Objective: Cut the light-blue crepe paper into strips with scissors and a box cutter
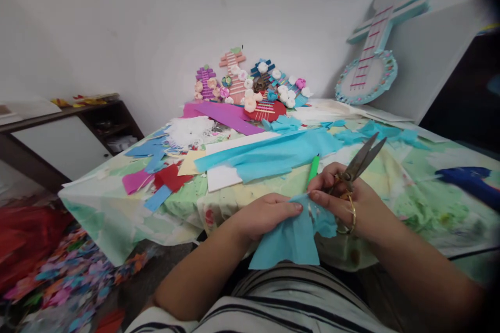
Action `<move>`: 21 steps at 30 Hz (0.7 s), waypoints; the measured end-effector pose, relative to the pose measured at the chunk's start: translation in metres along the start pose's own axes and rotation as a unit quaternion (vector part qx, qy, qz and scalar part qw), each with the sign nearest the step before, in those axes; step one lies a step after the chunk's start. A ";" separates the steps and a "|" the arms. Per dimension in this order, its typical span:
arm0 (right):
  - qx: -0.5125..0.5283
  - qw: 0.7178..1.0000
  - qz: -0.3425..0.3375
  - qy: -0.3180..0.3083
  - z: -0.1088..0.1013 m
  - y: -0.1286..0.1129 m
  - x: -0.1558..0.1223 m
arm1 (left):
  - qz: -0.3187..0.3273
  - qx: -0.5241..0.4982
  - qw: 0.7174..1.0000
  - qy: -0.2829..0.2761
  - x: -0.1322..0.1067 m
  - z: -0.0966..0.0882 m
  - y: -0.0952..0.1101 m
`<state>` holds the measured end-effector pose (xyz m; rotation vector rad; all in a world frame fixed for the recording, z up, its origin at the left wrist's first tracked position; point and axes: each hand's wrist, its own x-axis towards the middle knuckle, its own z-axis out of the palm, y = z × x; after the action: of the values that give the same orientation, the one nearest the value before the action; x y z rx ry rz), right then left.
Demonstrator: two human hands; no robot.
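Over my lap, at the table's front edge, hangs a piece of light blue crepe paper [287, 244] with a ragged right part. My left hand [267, 214] is closed on its upper left edge, thumb on top. With thumb and fingertips, my right hand [357, 200] pinches the paper's upper edge. The same hand holds a pair of scissors [363, 158], blades pointing up and away to the right, slightly apart. Its gold handle loops hang around the fingers, partly hidden. Just behind the hands lies a green pen [314, 167] with a dark tip.
A long blue crepe sheet [269, 153] crosses the table [187, 213]. Paper scraps [172, 177] and white shreds [191, 130] lie left. Several flower-decorated paper instruments [236, 80] stand at the back; a large one [367, 73] leans right. A dark blue tool [469, 179] lies right.
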<state>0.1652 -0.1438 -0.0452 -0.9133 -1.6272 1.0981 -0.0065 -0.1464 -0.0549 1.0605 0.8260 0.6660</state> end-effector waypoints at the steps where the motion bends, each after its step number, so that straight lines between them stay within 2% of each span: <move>1: -0.008 1.000 0.002 0.004 -0.002 0.000 0.000 | 0.000 0.001 1.000 -0.007 0.001 0.000 0.000; 7: -0.092 0.995 0.028 0.029 -0.010 0.003 -0.001 | 0.001 0.032 0.999 -0.003 0.005 0.001 0.000; 11: -0.207 0.978 0.020 0.022 -0.018 0.000 -0.001 | -0.016 0.077 0.997 -0.017 0.004 -0.002 -0.001; 14: -0.284 0.958 -0.004 0.039 -0.038 -0.009 0.006 | -0.029 0.085 0.996 -0.017 0.003 -0.006 -0.001; 16: -0.335 0.941 -0.001 0.051 -0.064 -0.017 0.018 | -0.014 0.058 0.998 0.000 0.002 -0.007 -0.001; 17: -0.390 0.919 0.010 0.063 -0.080 -0.021 0.026 | 0.000 0.037 0.999 0.014 0.002 -0.008 -0.001; 19: -0.517 0.850 0.047 0.089 -0.116 -0.028 0.044 | 0.027 -0.003 0.999 0.040 0.003 -0.008 -0.001; 21: -0.646 0.745 0.075 0.150 -0.151 -0.033 0.063 | 0.051 -0.019 0.996 0.064 0.006 -0.009 0.001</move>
<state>0.2892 -0.0600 0.0280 -1.9751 -1.9433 -0.3274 -0.0112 -0.1372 -0.0580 1.0386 0.8699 0.8394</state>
